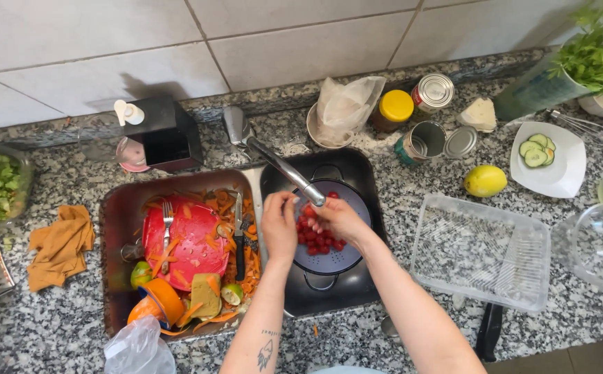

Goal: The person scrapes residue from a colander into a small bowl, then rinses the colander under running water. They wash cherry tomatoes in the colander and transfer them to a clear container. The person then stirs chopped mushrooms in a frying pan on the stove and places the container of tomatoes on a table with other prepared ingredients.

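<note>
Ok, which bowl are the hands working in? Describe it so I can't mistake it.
Start at the steel double sink set in the speckled granite counter. Under the tap, in the right basin, sits a dark round perforated metal colander. Unlike the left basin's red plate among carrot peels, it holds small red tomatoes, with both hands over it.

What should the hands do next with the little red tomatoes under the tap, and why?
Probably stir the tomatoes around a bit. Both the left hand and the right hand are already in the colander, right under the tap. The tomatoes lie piled together, so the ones underneath likely need turning up to get rinsed.
</note>
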